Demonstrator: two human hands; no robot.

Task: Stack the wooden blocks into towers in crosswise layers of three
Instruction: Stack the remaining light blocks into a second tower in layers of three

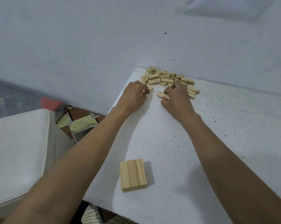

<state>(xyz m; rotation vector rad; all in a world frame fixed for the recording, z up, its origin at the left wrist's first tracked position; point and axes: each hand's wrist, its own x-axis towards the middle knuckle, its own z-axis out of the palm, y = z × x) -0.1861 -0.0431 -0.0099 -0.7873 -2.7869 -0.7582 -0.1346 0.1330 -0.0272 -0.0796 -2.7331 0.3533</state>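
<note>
White speckled counter (pixel 217 126) on my feed, loose block pile (pixel 167 78) against the wall (pixel 88 46), left hand (pixel 134 94) pinching one block (pixel 150 88) beside the pile, right hand (pixel 177 98) fingers (pixel 170 90) grasping a second block (pixel 161 94) just before the pile, three-block layer (pixel 133 174) well nearer me than the pile.

The near and right parts of the desk (pixel 217 143) are cut off by the frame's edges, as are both forearms at the bottom. The far end of a loose block (pixel 160 94), pinched by the right hand (pixel 177 97), is covered by its fingers, and the pile (pixel 167 78) in the upper centre is partly hidden behind that hand; its blocks cannot be counted. Most of a small block (pixel 150 88) is hidden by the left hand (pixel 133 94); whether it is gripped cannot be told. Whatever lies beneath the top layer of the stack (pixel 133 174) is hidden. A white seat (pixel 18 151) is cropped at the left.
</note>
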